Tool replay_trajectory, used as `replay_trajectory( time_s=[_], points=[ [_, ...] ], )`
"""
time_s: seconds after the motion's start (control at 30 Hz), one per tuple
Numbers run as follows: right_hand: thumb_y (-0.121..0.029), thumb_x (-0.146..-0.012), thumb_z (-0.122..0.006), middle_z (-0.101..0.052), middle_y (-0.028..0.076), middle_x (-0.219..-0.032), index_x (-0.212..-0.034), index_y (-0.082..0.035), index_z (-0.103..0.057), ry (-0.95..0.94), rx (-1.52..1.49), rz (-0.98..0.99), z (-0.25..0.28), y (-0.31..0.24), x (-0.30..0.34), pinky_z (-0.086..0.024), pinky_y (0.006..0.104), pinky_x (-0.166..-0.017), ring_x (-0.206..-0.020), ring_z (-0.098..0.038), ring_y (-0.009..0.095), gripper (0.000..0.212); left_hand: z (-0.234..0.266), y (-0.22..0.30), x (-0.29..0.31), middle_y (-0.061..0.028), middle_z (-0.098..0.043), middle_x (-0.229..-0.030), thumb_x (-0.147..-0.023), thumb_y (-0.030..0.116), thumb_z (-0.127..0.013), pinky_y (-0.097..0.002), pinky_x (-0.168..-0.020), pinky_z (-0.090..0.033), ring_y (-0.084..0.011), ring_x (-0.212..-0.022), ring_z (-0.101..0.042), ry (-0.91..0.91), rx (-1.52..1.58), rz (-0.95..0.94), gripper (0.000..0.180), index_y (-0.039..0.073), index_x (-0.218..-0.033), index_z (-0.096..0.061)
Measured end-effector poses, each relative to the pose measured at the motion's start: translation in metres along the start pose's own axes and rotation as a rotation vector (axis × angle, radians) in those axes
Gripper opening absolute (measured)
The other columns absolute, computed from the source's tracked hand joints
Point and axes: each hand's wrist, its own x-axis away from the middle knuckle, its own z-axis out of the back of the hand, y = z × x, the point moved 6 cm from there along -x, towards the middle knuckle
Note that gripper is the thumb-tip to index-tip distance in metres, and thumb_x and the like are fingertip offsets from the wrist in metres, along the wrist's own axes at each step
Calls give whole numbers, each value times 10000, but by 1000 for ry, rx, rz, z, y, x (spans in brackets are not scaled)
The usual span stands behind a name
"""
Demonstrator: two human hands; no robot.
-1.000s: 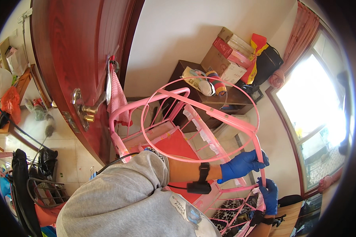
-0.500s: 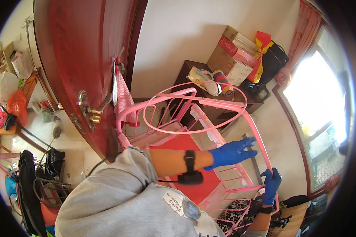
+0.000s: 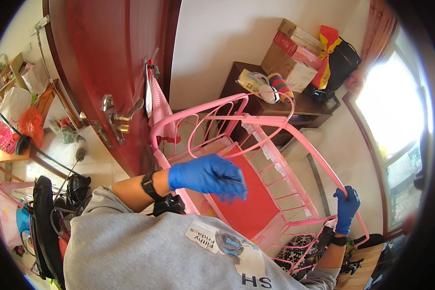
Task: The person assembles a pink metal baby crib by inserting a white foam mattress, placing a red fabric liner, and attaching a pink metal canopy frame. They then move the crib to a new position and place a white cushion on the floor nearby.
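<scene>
A pink metal-framed crib [image 3: 298, 197] with barred sides stands in front of me, a red mat [image 3: 249, 195] on its base. My right hand [image 3: 347, 210], in a blue glove, is wrapped round the curved pink tube [image 3: 319, 155] on the crib's right side. Over the mat hovers my left hand [image 3: 208, 176], also blue-gloved, apart from the tubes. Its fingers bend downward and blur at the tips; nothing shows in them. A thin pink hoop [image 3: 189, 142] is tilted around the crossbar at the crib's far end.
A red wooden door [image 3: 101, 58] stands at the left, a pink checked towel [image 3: 160, 113] hanging beside it. Behind the crib, a dark cabinet [image 3: 299, 113] bears boxes [image 3: 287, 65] and bags. The window [image 3: 391, 106] is at the right; bags [image 3: 43, 222] crowd the lower left.
My left hand has swung left, away from the right-hand tube, and its fingers have bent from outstretched. The hoop looks more tilted and narrower. My right hand keeps its hold on the tube.
</scene>
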Motion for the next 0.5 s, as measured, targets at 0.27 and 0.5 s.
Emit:
replay_trajectory(
  time_s=[0.27, 0.5],
  points=[
    [-193, -722, -687, -511, 98, -652, -701, -81, -535, -21, 12, 61, 13, 3, 1, -386, 389, -569, -614, -505, 290, 190, 82, 6, 16, -88, -549, -1242, -878, 137, -617, -306, -912, -448, -181, -1089, -552, 696, -748, -173, 408, 56, -1260, -498],
    [-199, -693, -712, -511, 107, -675, -720, -70, -529, 15, 99, 248, 48, -51, -21, -380, 410, -586, -643, -501, 320, 226, 72, -45, 2, -113, -548, -1217, -856, 236, -652, -336, -942, -416, -246, -1108, -535, 485, -971, -24, 469, 79, -1266, -487]
  ],
)
